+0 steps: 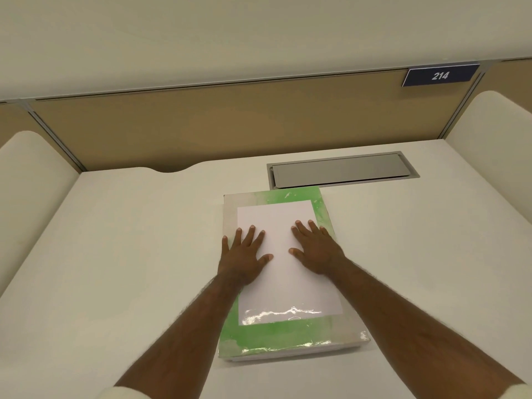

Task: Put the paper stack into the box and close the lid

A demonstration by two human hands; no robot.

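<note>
A flat box (288,335) with a green and grey lid lies shut on the white desk (129,269), slightly right of centre. A white rectangular panel (283,286) covers the middle of the lid. My left hand (244,254) lies flat on the lid's left side with fingers spread. My right hand (315,249) lies flat on the right side of the white panel, fingers spread too. Neither hand grips anything. No loose paper stack shows; whatever is inside the box is hidden.
A grey cable hatch (342,169) is set into the desk just behind the box. A tan partition (216,122) stands along the back with a blue plate "214" (440,75). White curved side panels (28,182) flank the desk.
</note>
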